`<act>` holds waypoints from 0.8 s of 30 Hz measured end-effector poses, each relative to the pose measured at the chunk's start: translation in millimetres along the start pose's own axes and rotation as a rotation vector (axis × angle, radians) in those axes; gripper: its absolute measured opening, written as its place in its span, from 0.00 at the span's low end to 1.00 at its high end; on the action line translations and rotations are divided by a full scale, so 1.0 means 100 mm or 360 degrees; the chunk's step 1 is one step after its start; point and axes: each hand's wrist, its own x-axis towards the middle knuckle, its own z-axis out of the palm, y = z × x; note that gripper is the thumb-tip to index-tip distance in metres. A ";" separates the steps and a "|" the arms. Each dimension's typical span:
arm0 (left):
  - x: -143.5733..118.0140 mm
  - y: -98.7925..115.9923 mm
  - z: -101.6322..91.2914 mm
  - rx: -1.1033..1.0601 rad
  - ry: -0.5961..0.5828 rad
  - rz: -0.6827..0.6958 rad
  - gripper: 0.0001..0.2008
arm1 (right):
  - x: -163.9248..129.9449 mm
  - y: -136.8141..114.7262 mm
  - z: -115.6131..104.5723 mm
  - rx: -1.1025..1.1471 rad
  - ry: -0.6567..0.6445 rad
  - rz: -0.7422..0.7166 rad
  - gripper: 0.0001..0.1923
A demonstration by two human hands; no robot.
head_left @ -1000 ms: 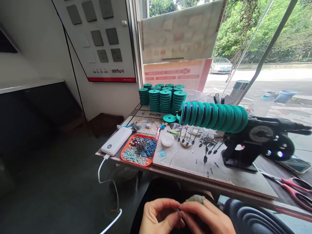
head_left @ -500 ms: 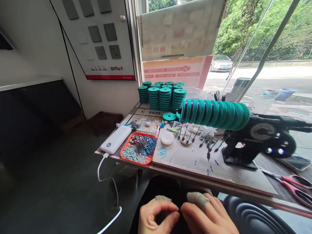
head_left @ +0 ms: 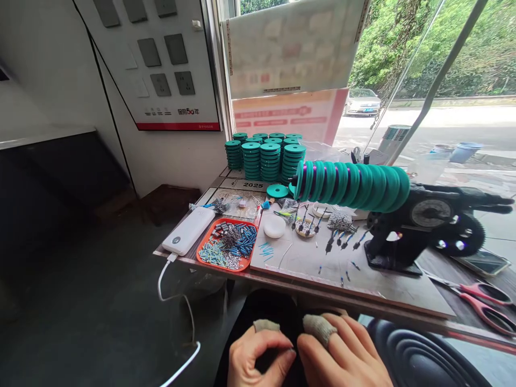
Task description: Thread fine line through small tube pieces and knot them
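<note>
My left hand (head_left: 256, 357) and my right hand (head_left: 342, 357) meet at the bottom edge, over my lap in front of the table (head_left: 363, 306). Thumb and forefinger of each hand are pinched together at the same spot. Whatever they pinch is too small to see. Grey fabric finger covers sit on one finger of each hand. On the table beyond, a black winding machine (head_left: 419, 228) carries a row of teal spools (head_left: 355, 185) on its shaft.
Stacks of teal spools (head_left: 266, 158) stand at the table's back. An orange tray (head_left: 228, 247) holds several small blue and grey parts beside a white power bank (head_left: 187, 231) with a cable. Red-handled scissors (head_left: 479, 301) lie at right. A black chair edge (head_left: 419, 357) is by my right hand.
The view has shifted slightly, so the table sits a little higher and left. My hands stay pinched together; the finger covers show more than a second ago.
</note>
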 end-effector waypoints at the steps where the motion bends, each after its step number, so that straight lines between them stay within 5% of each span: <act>1: 0.00 0.00 0.00 0.0001 0.0000 0.0014 0.03 | 0.00 0.01 0.01 0.0011 0.0005 -0.0014 0.12; 24: -0.03 0.02 0.05 0.0045 0.0090 -0.0163 0.08 | 0.02 0.01 0.07 -0.0017 0.0030 -0.0054 0.13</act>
